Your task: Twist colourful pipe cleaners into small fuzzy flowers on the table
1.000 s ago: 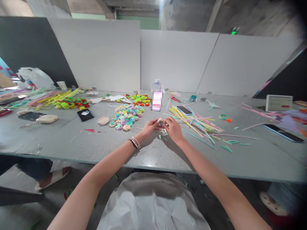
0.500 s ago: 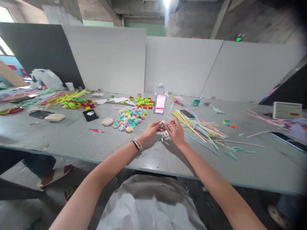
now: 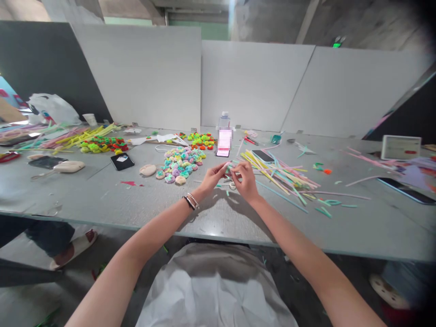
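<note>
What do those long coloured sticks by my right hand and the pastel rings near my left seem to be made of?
The sticks: likely fuzzy pipe cleaners, thin, matte, some bent.
The pastel rings: apparently the same fuzzy stuff coiled up, soft-looking and matte; too small to be sure.

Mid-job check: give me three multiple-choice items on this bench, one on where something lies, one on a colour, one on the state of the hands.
1. Where does the heap of pastel fuzzy rings lie from the hands?
A. On the person's left
B. On the person's right
C. On the floor

2. What colour is the flat phone-like slab left of that heap?
A. White
B. Black
C. Red

3. How are the left hand and right hand?
A. Flat on the grey table
B. Far apart
C. Raised together, pinching a small fuzzy piece

Answers: 1 A, the heap sits left of both hands. 2 B, its face is dark. 3 C, fingertips meet on the piece above the tabletop.
</note>
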Available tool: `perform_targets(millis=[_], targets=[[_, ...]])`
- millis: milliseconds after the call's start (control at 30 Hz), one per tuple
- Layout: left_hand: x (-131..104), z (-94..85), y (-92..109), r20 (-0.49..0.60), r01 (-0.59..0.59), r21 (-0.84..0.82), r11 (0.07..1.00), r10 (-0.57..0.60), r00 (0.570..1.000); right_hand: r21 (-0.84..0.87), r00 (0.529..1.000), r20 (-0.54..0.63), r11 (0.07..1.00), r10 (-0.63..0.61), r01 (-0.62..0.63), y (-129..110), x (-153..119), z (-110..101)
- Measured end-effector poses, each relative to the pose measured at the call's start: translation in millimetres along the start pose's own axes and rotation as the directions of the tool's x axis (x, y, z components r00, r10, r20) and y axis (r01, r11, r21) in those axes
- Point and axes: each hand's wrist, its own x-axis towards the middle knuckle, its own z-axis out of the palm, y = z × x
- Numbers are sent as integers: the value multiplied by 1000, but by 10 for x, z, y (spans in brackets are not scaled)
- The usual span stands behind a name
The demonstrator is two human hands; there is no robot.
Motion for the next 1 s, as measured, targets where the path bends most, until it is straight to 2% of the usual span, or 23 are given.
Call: perform_targets(millis=[167,533,700,833,1000], targets=[[18,-11,-6,-1,-3,-66,998,3,1000,45,999,27,999,-26,24,31,-6,10],[-34,1,117,-14,46,-95,994,-48,999,-42,997,67,999,30,-27,-13,-25,-23],[-39,10,126,-31,61,11,998,-60,998,57,999,24,998,36,-37,-35,-33,-7],[-65,46,151,-61,38,153,988,-29,998,38,991,6,991,130,-131,-34,-28,10],[-81,69,148,-53,18,178,984,-8,999,24,977,-6,976,215,-215,-28,3,1]])
